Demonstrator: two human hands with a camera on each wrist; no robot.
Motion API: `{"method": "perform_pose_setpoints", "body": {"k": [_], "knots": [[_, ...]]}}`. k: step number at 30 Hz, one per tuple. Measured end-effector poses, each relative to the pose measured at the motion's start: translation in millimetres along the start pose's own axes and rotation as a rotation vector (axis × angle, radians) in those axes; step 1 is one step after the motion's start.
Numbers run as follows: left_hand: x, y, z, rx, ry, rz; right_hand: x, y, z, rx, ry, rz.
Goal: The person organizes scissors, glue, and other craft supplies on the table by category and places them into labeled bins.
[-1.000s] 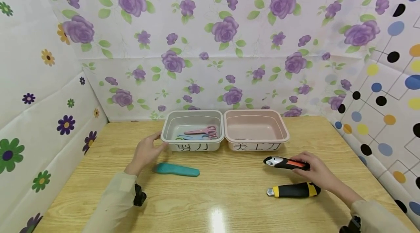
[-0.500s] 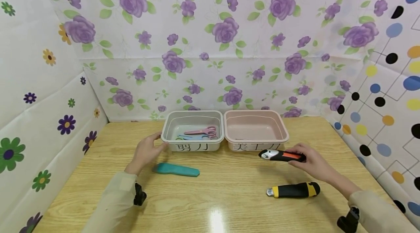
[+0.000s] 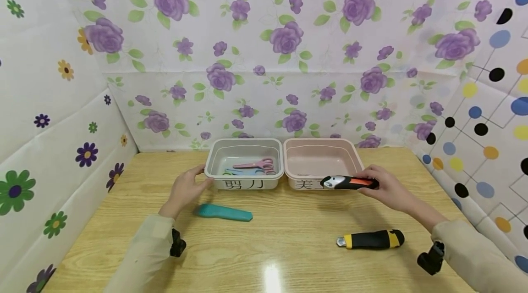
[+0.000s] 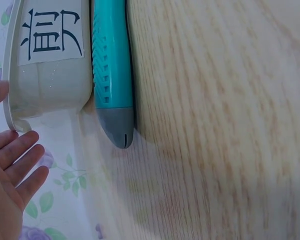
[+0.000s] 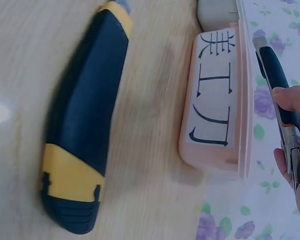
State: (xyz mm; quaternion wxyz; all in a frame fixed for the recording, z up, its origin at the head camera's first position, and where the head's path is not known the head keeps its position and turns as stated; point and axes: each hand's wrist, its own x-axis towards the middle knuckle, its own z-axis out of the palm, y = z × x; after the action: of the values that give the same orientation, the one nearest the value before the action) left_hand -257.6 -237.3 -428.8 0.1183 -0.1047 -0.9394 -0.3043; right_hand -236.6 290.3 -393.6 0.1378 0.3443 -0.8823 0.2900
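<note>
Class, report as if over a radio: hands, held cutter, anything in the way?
Right hand holds black-and-orange cutter, raised near pink bin. Left hand touches corner of grey bin. No obstruction visible between cutter and pink bin.

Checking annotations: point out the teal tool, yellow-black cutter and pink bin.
Teal tool [image 3: 225, 212], head view, middle of its body.
Yellow-black cutter [image 5: 87, 102], right wrist view, black grip.
Pink bin [image 3: 322, 152], head view, inner back wall.

Surface [image 3: 235, 256]: light wood grain, with a bright reflection [image 3: 272, 279] at the near side. Rear sheet [image 3: 313, 63]: white, printed with purple roses and green leaves, creased horizontally. Left sheet [image 3: 37, 82]: white, multicoloured flowers, slanting crease. Right sheet [image 3: 505, 146]: white, blue, black, orange and yellow dots, thin connecting lines.
</note>
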Motion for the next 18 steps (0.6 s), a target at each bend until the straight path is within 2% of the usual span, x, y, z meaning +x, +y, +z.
{"method": "perform_pose_setpoints", "body": {"k": [18], "knots": [[1.2,0.6,-0.4,0.008,-0.006,-0.005,28.7,13.0,-2.0,-0.038,0.011,0.051]]}}
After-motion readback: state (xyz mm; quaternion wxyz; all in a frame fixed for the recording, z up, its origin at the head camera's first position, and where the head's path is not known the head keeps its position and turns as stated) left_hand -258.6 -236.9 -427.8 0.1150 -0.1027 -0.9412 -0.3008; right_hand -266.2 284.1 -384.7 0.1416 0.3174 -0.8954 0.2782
